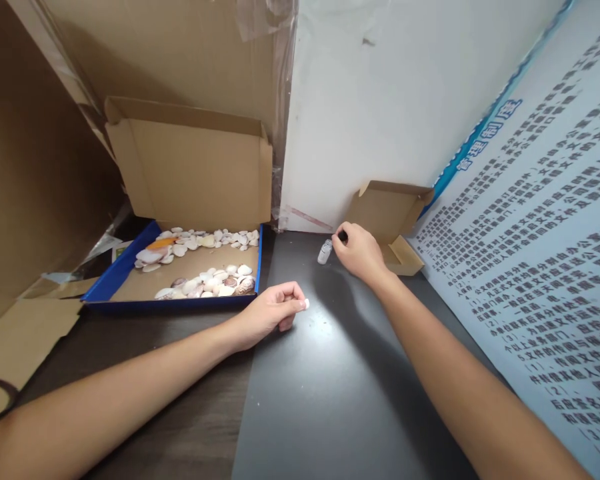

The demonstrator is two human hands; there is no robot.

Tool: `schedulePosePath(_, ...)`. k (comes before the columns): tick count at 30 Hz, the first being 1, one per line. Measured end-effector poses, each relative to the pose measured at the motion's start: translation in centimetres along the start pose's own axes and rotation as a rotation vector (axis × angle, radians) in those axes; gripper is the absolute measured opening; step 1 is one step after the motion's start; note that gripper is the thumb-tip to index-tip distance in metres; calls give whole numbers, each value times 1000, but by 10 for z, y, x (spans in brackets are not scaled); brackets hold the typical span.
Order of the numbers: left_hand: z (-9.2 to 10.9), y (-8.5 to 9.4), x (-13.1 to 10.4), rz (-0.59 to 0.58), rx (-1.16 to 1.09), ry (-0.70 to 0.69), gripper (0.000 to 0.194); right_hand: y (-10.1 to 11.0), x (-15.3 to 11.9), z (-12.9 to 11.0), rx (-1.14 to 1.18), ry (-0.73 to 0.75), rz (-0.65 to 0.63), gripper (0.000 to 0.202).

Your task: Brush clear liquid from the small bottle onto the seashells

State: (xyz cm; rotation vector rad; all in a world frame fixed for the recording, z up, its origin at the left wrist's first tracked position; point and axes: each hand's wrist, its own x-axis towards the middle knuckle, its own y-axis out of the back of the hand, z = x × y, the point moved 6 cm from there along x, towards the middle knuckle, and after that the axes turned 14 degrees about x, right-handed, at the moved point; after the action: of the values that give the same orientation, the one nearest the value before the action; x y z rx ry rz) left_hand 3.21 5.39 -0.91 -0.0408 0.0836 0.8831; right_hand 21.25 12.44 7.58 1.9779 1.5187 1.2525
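Note:
Between its thumb and fingers, my left hand pinches a small white shell above the dark grey mat. My right hand is closed on a small black cap, right beside a small clear glass bottle standing on the mat. The bottle's mouth shows no cap on it. To the left, an open blue box holds many white and brownish shells in two groups, with an orange piece among those at the back.
A small open cardboard box stands behind my right hand. The blue box's raised cardboard lid leans at the back left. Cardboard panels and a white wall close off the back; a printed board slants along the right.

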Motion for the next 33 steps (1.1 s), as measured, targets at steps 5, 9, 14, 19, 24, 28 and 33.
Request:
schedulePosePath(5, -1, 0, 1, -9, 19, -15, 24, 2, 8, 0, -41, -24, -18, 15)
schedulePosePath(9, -2, 0, 1, -7, 37, -23, 23, 1, 16, 1, -68, -43, -47, 15)
schedulePosePath(14, -1, 0, 1, -4, 51, -29, 23, -7, 19, 8, -82, -73, -88, 15)
schedulePosePath(19, -2, 0, 1, -10, 80, -32, 25, -14, 18, 21, -93, -108, -139, 18)
schedulePosePath(24, -3, 1, 2, -14, 81, -30, 24, -16, 19, 27, -89, -132, -168, 23)
schedulePosePath(28, -2, 0, 1, -19, 76, -25, 23, -15, 21, 29, -54, -149, -162, 25)
schedulePosePath(33, -1, 0, 0, -22, 68, -17, 22, -9, 22, 31, 24, -157, -110, 25)
